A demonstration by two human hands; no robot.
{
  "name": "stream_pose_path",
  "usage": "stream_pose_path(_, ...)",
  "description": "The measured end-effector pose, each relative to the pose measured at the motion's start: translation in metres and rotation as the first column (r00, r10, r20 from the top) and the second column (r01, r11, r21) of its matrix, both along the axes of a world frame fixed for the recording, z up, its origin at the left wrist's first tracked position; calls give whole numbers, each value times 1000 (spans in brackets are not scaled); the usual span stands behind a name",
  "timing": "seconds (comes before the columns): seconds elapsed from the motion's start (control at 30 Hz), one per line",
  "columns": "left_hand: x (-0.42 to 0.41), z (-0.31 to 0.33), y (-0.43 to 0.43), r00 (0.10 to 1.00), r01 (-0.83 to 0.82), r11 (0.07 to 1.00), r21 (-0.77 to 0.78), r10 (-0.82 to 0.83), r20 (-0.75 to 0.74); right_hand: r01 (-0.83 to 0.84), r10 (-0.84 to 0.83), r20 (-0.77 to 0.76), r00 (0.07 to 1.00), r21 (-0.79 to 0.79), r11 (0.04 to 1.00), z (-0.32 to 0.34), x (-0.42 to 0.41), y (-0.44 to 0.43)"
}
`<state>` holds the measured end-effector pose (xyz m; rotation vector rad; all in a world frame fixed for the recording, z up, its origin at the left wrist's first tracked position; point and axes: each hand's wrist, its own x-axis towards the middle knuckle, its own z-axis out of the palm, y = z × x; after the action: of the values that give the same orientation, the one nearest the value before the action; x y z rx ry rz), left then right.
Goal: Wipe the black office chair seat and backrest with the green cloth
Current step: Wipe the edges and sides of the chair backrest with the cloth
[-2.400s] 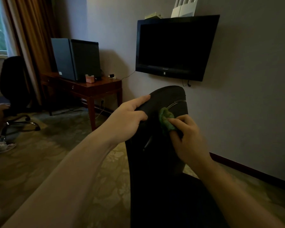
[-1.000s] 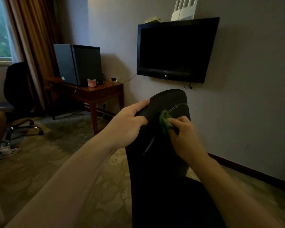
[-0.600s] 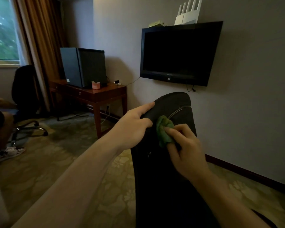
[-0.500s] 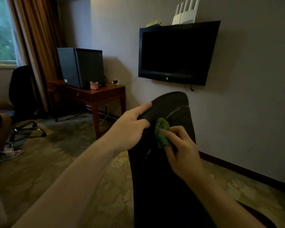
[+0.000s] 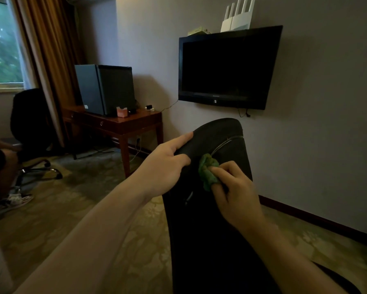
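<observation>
Cloth (image 5: 208, 171), one green wad, lies against the front of the backrest (image 5: 227, 132), a little below its top rim and at the lower end of a pale curved seam. One right hand (image 5: 235, 192) pinches it, grip closed round the cloth with curled fingers, pressing it to the black fabric. One left hand (image 5: 163, 166) holds the backrest's left edge just beside the cloth, grip closed on that edge, with one finger straight along the rim.

Behind the backrest, one dark TV (image 5: 227, 66) hangs on the wall, with two white routers (image 5: 236, 19) on top of it. Left of the backrest stands one wooden counter (image 5: 123, 124) carrying one black mini-fridge (image 5: 106, 88) and one small pink box (image 5: 122, 112). Farther left of the backrest are one other chair (image 5: 29, 119), one leg (image 5: 6, 166) of a seated person with one white shoe (image 5: 10, 200), one brown curtain (image 5: 48, 49) and one window (image 5: 2, 43). Patterned carpet (image 5: 93, 198) lies under the backrest.
</observation>
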<state>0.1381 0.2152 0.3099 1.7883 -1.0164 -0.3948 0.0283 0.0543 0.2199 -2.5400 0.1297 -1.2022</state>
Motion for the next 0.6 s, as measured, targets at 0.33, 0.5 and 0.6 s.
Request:
stream_pose_path(0.33,-4,6,4,999,0,1000,30,-1,42,309,-266,-199,943,231,923,11,26,-32)
stream_pose_path(0.5,-5,4,3,999,14,1000,15,-14,40,55,-57,13,998,103,993,-1,-3,-3)
stream_pose_path(0.6,-5,4,4,997,-3,1000,25,1,74,59,-56,-40,998,70,996,2,0,-3)
